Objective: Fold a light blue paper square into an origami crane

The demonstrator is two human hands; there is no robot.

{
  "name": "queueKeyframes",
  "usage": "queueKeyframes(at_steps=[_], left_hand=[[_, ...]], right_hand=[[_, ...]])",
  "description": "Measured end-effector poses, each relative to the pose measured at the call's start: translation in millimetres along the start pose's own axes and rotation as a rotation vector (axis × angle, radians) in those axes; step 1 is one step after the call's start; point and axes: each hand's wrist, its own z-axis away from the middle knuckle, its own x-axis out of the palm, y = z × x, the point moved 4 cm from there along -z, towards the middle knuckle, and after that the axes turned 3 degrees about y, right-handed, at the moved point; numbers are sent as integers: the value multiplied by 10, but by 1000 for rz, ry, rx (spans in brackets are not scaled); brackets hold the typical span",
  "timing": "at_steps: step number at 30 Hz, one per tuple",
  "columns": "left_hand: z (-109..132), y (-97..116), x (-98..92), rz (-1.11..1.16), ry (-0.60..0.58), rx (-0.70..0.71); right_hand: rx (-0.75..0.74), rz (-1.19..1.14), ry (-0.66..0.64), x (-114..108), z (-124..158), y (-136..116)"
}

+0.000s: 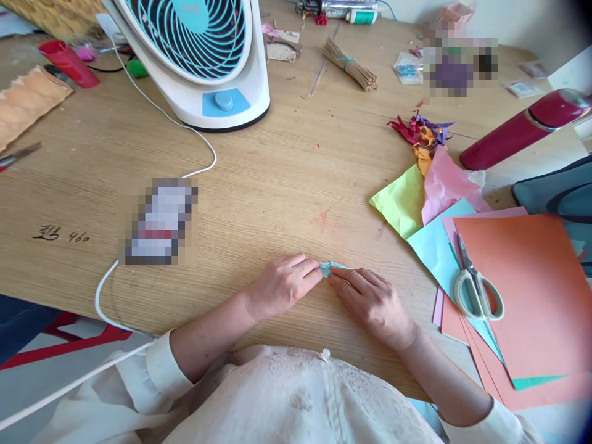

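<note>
Near the table's front edge, my left hand [287, 283] pinches the left end of a small folded piece of light-blue paper [326, 269]. The fingers of my right hand [372, 301] are closed on its right end. Most of the paper is hidden under my fingers; only a narrow strip shows between the hands. To the right lie coloured paper sheets [536, 290], orange on top, with light-blue and pink ones beneath. White-handled scissors [478, 293] rest on the stack, blades pointing away from me. A yellow-green sheet [400, 198] and a crumpled pink sheet [446, 185] lie just beyond.
A white fan [222, 102] stands at the back left. A phone [160, 221] with a white cable [104, 293] lies to the left. Folded paper pieces [423, 135], a red flask [522, 129] and a bundle of thin sticks [350, 65] are at the back right.
</note>
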Motion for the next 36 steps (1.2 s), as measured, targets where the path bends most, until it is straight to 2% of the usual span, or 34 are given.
queueKeyframes(at_steps=[12, 17, 27, 36], left_hand=[[-35, -40, 44, 80, -73, -119], [-4, -101, 4, 137, -40, -133], [107, -269, -21, 305, 19, -269], [73, -264, -8, 304, -10, -277]], right_hand=[[164, 29, 60, 52, -173, -43], [152, 101, 24, 87, -199, -80], [156, 132, -30, 93, -231, -109], [192, 120, -7, 63, -281, -100]])
